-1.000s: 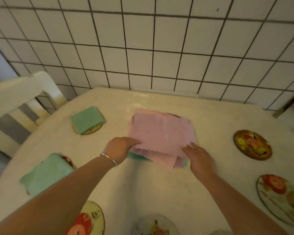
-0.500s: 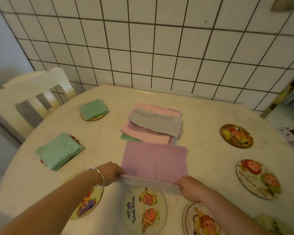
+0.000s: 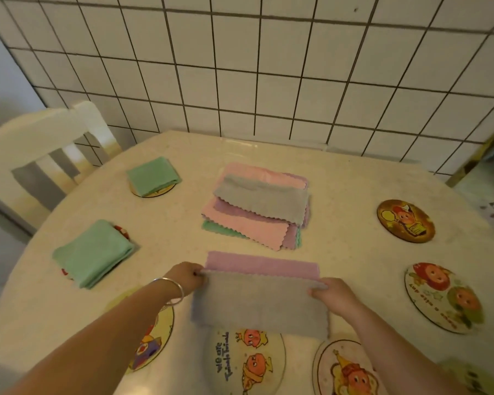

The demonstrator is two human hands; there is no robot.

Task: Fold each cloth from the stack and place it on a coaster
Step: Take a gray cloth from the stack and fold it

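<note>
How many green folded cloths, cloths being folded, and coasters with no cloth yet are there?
Green folded cloths: 2
Cloth being folded: 1
Coasters without a cloth: 5 (a blurred shape at the bottom right corner is not counted)
Total: 8

Lilac cloth [image 3: 261, 265], perhaps grey-backed; green cloths [image 3: 93, 253].

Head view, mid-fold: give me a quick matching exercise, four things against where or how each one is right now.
Things:
1. purple cloth
2. stack of cloths
3. near green cloth
4. brown coaster

States:
A. bare, at the right
B. folded, lying on a coaster at the left
C. gripped at two corners by both hands, half folded
D. unfolded pile at the table's middle

Pairs: 1-C, 2-D, 3-B, 4-A. The left hand and right hand each pinch a corner.
</note>
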